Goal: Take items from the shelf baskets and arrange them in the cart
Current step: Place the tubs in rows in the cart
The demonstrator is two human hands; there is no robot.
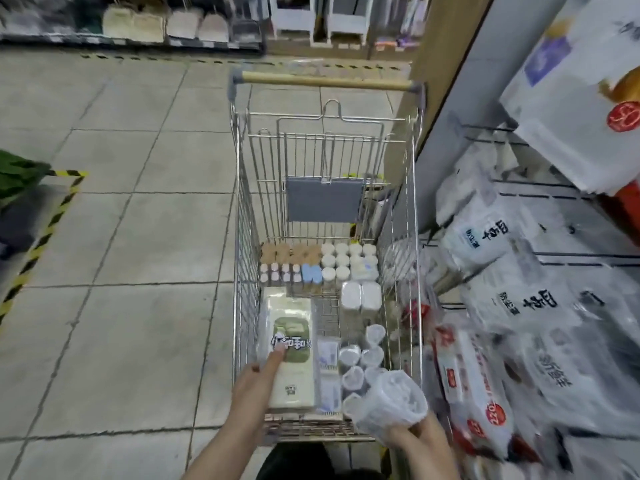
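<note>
A wire shopping cart [242, 244] stands in front of me, partly filled. My left hand [258, 386] reaches into its near left corner and holds a flat green-and-cream packet [292, 348] along its left edge, fingers stretched over the top. My right hand [420, 441] grips a clear round tub of white cotton items [393, 400] at the cart's near right corner, above several similar tubs [360, 358]. Rows of small jars and white-lidded containers [343, 261] fill the far end of the cart. Wire shelf baskets [561, 258] on the right hold white plastic packs.
A wooden cart handle [325, 81] is at the far end, with a grey flap [323, 199] below it. Red-and-white packs [474, 382] lie in the lower right basket. Tiled floor [138, 220] stretches left, with yellow-black tape [45, 233] marking a zone. Shelves [138, 26] line the far side of the aisle.
</note>
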